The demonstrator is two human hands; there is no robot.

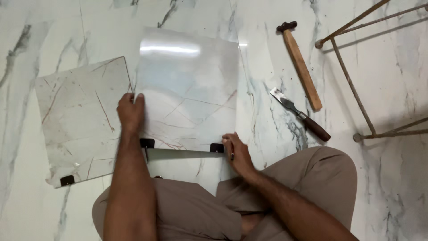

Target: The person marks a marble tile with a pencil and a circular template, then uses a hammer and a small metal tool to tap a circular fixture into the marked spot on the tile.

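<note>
Glossy clear glass pane [187, 89] on polished marble floor [383, 187]; at two o'clock, a matt wooden-handled hammer [302, 67] and rusty metal frame [352, 85].

Square glossy marble-look tile [189, 85] tilted up off the floor, near edge raised, two small black clips [147, 143] on that edge, overlapping a second flat tile [80, 120]

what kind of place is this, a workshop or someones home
Probably an indoor room where repair or fitting work is underway: polished marble floor, a hammer and chisel lying on it, and clear panels being handled.
</note>
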